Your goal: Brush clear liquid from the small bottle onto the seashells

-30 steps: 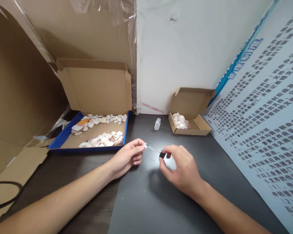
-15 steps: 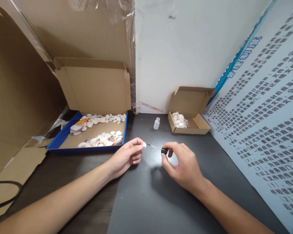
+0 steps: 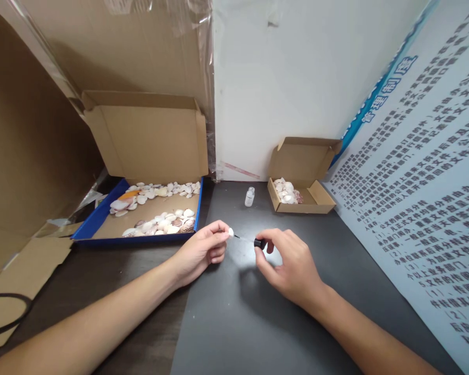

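Observation:
Between the thumb and forefinger of my left hand is a small white seashell. My right hand pinches a black bottle cap with a thin clear stem and a dark brush tip pointing left. That tip is at the shell's right edge; whether it touches cannot be made out. Behind the hands, a small clear glass bottle with a white label stands upright and uncapped on the dark grey mat.
At the left, an open blue-edged cardboard box holds many seashells in two groups. A smaller open cardboard box with white and pinkish shells stands at the back right. A printed poster lines the right side; a black cable lies at far left.
My right hand has moved slightly left, bringing the brush tip up to the shell. My left hand stays almost in place. The whole view has shifted a little.

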Action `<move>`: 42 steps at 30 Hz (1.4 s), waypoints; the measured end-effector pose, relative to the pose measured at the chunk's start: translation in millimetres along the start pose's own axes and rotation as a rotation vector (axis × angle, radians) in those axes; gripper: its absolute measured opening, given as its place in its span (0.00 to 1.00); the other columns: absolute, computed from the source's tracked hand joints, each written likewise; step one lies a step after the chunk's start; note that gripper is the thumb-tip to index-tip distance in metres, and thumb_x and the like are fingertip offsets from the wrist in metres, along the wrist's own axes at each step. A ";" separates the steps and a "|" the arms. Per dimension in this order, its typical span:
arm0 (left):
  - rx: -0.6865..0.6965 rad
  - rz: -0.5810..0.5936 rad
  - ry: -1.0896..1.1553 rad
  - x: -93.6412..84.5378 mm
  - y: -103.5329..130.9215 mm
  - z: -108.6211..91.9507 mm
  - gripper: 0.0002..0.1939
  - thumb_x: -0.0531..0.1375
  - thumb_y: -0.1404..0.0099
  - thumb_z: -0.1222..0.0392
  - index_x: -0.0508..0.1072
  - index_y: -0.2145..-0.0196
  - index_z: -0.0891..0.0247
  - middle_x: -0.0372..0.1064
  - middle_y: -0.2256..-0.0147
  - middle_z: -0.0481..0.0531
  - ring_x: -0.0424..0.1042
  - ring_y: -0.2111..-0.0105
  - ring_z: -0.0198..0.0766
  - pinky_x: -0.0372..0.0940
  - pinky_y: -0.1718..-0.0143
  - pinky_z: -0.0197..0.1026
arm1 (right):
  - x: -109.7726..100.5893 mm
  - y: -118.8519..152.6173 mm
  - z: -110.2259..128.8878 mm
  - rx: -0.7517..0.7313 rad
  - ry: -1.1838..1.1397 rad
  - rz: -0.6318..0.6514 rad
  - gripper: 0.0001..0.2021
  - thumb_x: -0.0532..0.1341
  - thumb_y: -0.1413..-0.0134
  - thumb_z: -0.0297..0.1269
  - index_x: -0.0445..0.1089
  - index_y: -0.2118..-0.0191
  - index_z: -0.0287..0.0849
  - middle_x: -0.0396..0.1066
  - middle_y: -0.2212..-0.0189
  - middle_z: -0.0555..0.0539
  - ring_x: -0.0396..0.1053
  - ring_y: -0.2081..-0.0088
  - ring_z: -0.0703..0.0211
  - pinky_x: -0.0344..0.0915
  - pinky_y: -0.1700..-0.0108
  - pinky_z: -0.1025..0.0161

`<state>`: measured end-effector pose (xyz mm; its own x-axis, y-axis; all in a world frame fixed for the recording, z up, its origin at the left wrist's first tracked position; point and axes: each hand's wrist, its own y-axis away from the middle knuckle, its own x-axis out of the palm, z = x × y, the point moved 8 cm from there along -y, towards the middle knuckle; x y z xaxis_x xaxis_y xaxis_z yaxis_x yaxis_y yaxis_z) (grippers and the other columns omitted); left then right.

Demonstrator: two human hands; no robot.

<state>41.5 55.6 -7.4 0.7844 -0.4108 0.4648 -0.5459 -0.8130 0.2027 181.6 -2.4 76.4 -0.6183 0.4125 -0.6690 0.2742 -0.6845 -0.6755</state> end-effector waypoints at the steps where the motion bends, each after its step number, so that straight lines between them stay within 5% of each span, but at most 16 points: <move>1: 0.002 -0.001 0.004 0.2 0.2 -0.1 0.08 0.62 0.36 0.59 0.66 0.67 0.62 0.47 0.80 0.39 0.45 0.81 0.27 0.43 0.78 0.33 | -1.2 0.3 1.0 -0.014 -0.013 -0.017 0.04 0.60 0.44 0.28 0.68 0.62 0.41 0.71 0.74 0.50 0.66 0.74 0.59 0.61 0.67 0.61; 19: 0.000 -0.074 0.198 -1.4 2.5 1.5 0.10 0.62 0.37 0.62 0.64 0.72 0.64 0.43 0.80 0.39 0.43 0.80 0.27 0.45 0.80 0.32 | 7.0 2.7 9.4 -0.096 0.026 0.007 0.05 0.58 0.43 0.27 0.67 0.61 0.42 0.73 0.70 0.46 0.68 0.69 0.54 0.63 0.66 0.59; 42: 0.022 -0.100 0.159 -3.2 2.3 -0.3 0.12 0.64 0.39 0.62 0.62 0.74 0.63 0.46 0.80 0.39 0.44 0.81 0.26 0.45 0.80 0.31 | 4.9 4.5 7.8 -0.085 -0.015 -0.011 0.05 0.59 0.43 0.28 0.68 0.61 0.42 0.73 0.72 0.48 0.70 0.71 0.56 0.63 0.67 0.60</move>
<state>37.6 55.1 -8.2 0.7769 -0.2585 0.5741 -0.4598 -0.8558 0.2369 174.0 -8.1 72.5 -0.6324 0.4104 -0.6570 0.3284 -0.6262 -0.7072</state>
